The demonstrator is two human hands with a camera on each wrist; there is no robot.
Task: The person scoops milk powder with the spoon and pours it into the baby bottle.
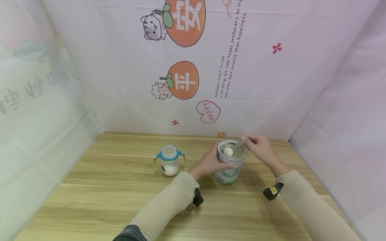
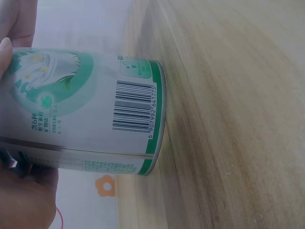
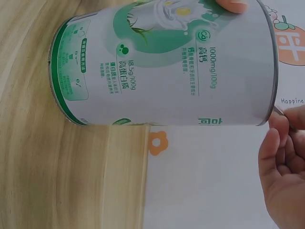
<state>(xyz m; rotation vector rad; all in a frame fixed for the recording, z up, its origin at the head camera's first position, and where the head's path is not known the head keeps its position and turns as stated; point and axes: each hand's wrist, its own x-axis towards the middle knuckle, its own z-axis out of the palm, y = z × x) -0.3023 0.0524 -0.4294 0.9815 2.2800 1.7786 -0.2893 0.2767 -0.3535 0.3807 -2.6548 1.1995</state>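
An uncovered milk powder can [image 1: 230, 170], white and green with a barcode, is tilted on the wooden table, its mouth facing me. My left hand [image 1: 210, 161] grips it around the upper side, thumb across the front. In my right hand [image 1: 260, 149], thumb and fingers pinch the handle of a scoop [image 1: 239, 144] at the can's rim. The scoop's bowl, inside the mouth, bears a rounded heap of pale powder [image 1: 228, 152]. From the right wrist view, the pinching fingers [image 3: 281, 138] are right at the rim, while the scoop's bowl is hidden.
Left of the can stands a clear baby bottle [image 1: 170, 160] with blue-and-yellow handles, uncapped, with white powder at its bottom. Printed cloth walls [image 1: 256, 83] enclose the wooden table [image 1: 120, 194] at the back and both sides.
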